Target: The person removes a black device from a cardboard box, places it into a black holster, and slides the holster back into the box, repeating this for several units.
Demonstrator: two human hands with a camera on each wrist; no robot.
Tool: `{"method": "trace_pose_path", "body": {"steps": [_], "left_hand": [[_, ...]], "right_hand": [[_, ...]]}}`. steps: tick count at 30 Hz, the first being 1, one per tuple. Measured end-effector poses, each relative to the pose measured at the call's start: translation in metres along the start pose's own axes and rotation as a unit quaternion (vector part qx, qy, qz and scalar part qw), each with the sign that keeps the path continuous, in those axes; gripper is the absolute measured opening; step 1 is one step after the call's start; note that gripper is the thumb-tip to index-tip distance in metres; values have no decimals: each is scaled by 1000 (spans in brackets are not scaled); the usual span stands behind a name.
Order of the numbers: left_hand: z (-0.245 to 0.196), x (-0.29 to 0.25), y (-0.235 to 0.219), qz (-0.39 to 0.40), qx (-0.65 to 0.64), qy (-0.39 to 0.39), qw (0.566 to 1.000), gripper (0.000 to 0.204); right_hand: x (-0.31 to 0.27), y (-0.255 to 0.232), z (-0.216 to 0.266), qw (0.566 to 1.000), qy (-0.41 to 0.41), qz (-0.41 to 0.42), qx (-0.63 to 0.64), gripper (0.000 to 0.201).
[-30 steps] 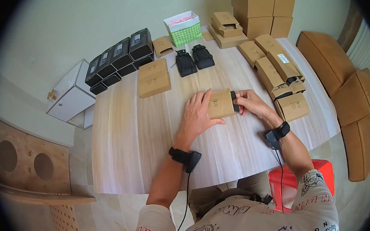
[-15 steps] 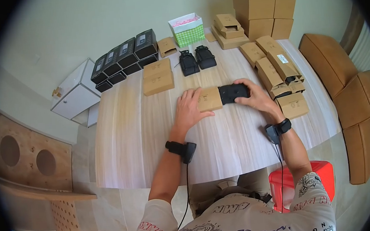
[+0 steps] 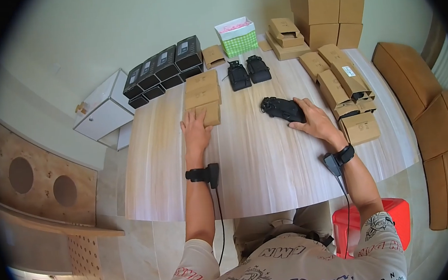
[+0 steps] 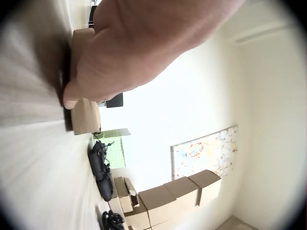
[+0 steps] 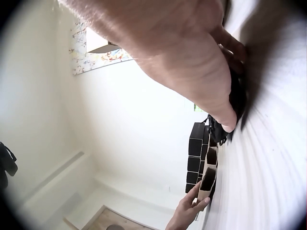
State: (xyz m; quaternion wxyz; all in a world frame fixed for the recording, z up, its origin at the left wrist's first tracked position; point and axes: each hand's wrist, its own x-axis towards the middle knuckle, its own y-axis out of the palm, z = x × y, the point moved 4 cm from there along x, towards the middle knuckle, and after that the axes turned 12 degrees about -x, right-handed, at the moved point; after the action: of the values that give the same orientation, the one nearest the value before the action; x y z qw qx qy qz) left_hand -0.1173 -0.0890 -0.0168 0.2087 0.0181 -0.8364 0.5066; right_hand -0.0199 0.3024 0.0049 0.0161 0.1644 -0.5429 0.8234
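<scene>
I take this for a small packing room: past my right hand (image 3: 315,121) kraft cartons (image 3: 324,3) stack against the wall, flat kraft boxes (image 3: 335,77) crowd the desk (image 3: 268,163), and black retail boxes (image 3: 164,68) line up beyond my left hand (image 3: 196,131).

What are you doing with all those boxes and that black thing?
A person sits at a wooden table. The left hand presses a small brown cardboard box against a stack of similar ones, and the right hand grips a black gadget lying on the table. More brown and black boxes sit around.
</scene>
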Motion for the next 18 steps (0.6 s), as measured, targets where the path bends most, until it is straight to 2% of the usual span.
{"method": "trace_pose_path", "body": {"steps": [1,5,7,8,10,14,16,17,18], "left_hand": [[1,0,2,-29,-10,17,999,74],[-1,-3,17,-49,-51,31,997,73],[-19,-1,12,-76,-104,60,990,69],[-29,-1,11,-75,-108,61,989,69],[-57,-5,1,-142,-104,156,972,59],[-91,-7,-9,-140,-222,184,947,46],[-97,-13,9,-20,-328,123,936,29],[-100,-14,15,-20,-331,124,935,29],[-102,-15,27,30,-360,128,924,25]], "right_hand": [[0,-1,1,1000,-14,-18,3,79],[1,4,2,1000,8,-12,14,75],[3,4,-3,997,63,-55,-3,73],[2,4,-2,996,65,-54,-7,73],[0,-2,-2,990,90,-98,-42,73],[5,0,-3,995,64,-59,-47,75],[13,6,-1,987,107,-74,-94,76],[19,9,-3,984,101,-98,-106,76],[29,11,-4,984,102,-98,-108,76]]}}
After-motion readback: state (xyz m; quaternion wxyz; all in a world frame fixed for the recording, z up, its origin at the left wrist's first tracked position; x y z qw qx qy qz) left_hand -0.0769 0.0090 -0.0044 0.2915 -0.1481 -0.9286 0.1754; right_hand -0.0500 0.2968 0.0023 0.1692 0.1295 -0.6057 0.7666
